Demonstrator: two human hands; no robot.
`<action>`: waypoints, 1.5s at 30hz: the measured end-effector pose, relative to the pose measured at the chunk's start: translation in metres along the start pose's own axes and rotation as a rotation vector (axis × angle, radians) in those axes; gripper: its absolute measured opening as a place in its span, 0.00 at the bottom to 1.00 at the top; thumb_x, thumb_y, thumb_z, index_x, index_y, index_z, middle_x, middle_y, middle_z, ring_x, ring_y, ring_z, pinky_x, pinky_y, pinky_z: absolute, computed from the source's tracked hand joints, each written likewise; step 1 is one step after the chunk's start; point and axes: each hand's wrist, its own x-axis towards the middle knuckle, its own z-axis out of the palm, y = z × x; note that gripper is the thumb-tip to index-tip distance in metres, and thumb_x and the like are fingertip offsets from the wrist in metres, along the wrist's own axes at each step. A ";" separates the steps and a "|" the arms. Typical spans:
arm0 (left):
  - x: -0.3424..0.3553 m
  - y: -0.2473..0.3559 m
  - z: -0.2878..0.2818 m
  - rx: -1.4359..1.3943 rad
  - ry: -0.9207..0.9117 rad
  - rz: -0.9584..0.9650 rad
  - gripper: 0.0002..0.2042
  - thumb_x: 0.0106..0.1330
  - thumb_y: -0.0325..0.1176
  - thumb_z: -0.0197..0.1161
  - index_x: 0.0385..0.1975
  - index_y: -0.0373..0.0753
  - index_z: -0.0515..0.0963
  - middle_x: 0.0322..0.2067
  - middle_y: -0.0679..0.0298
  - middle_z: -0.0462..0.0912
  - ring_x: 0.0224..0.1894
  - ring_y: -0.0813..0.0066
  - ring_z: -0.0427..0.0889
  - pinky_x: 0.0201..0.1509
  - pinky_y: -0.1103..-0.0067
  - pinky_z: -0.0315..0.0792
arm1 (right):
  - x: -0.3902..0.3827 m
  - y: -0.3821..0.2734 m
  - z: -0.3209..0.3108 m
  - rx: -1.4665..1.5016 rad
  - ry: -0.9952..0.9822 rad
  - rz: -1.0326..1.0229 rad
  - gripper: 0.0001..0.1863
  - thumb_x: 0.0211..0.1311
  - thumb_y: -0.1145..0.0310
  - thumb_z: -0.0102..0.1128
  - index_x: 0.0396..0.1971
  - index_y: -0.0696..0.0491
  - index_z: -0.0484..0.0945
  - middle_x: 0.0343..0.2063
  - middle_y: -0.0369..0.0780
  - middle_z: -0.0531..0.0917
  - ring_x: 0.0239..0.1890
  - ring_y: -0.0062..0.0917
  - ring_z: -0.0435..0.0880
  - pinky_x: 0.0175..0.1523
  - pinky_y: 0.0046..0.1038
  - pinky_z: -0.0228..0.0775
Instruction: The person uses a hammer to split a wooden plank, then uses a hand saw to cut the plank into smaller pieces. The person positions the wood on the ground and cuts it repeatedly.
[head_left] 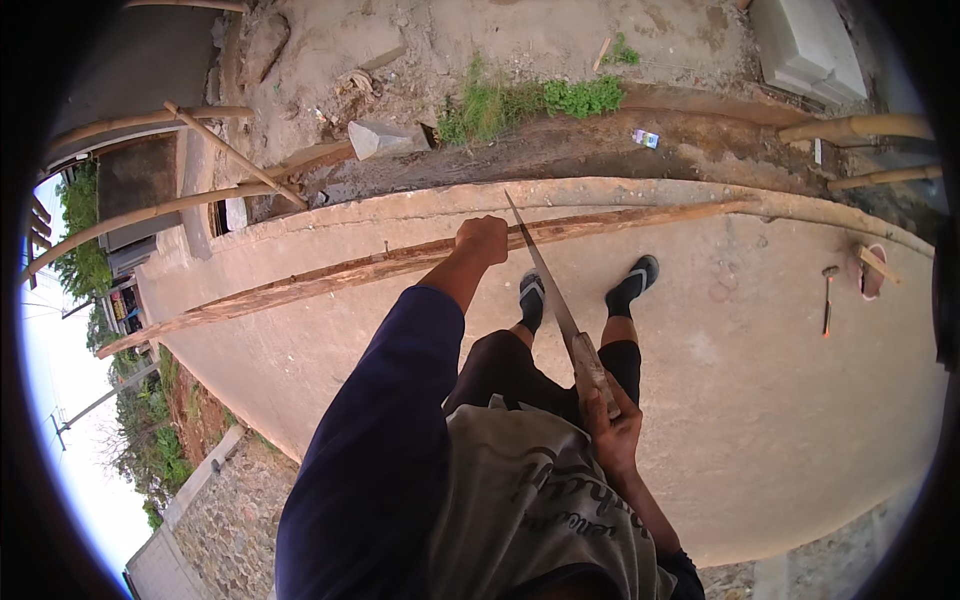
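Concrete floor (770,450), right fingers (600,412) curled, gripping saw (563,312)

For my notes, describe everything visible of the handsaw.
The handsaw has a long, grey, metal-looking blade tapering to a narrow tip, and a pale, worn-looking handle. The right hand grips the handle. The blade points forward and slightly left, its far part crossing over the wooden plank just right of the left hand. Contact with the wood is unclear; teeth are too small to see.
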 end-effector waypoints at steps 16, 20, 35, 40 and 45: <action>0.006 0.024 0.031 -0.086 -0.025 0.053 0.15 0.58 0.32 0.62 0.46 0.41 0.81 0.46 0.54 0.84 0.50 0.59 0.84 0.52 0.67 0.78 | 0.122 0.037 0.045 -0.071 -0.114 0.107 0.19 0.69 0.66 0.57 0.53 0.65 0.76 0.33 0.41 0.85 0.33 0.17 0.78 0.41 0.23 0.73; 0.002 -0.001 0.039 -0.075 -0.057 0.015 0.15 0.58 0.32 0.62 0.45 0.40 0.81 0.45 0.55 0.85 0.49 0.59 0.84 0.52 0.67 0.79 | 0.062 0.020 0.022 -0.029 -0.101 0.346 0.20 0.69 0.66 0.57 0.54 0.65 0.76 0.33 0.40 0.85 0.35 0.16 0.78 0.42 0.21 0.72; 0.014 0.001 0.053 -0.081 -0.050 0.034 0.15 0.59 0.32 0.61 0.48 0.43 0.80 0.47 0.56 0.84 0.51 0.60 0.83 0.53 0.67 0.78 | 0.002 0.007 0.000 -0.108 -0.024 0.190 0.21 0.67 0.65 0.59 0.51 0.67 0.77 0.38 0.46 0.86 0.45 0.22 0.83 0.48 0.23 0.74; 0.018 0.004 0.044 -0.086 -0.010 0.038 0.14 0.60 0.31 0.61 0.47 0.43 0.80 0.47 0.56 0.84 0.50 0.59 0.84 0.52 0.67 0.78 | 0.108 0.050 0.053 -0.041 -0.075 0.183 0.20 0.67 0.65 0.59 0.51 0.65 0.78 0.32 0.43 0.87 0.41 0.19 0.84 0.45 0.22 0.75; 0.027 0.007 0.045 -0.070 0.034 0.012 0.14 0.60 0.29 0.60 0.46 0.43 0.81 0.46 0.56 0.84 0.49 0.59 0.84 0.52 0.67 0.78 | 0.015 0.011 0.000 -0.065 -0.030 0.173 0.21 0.67 0.66 0.60 0.52 0.65 0.77 0.30 0.41 0.85 0.34 0.16 0.80 0.40 0.22 0.73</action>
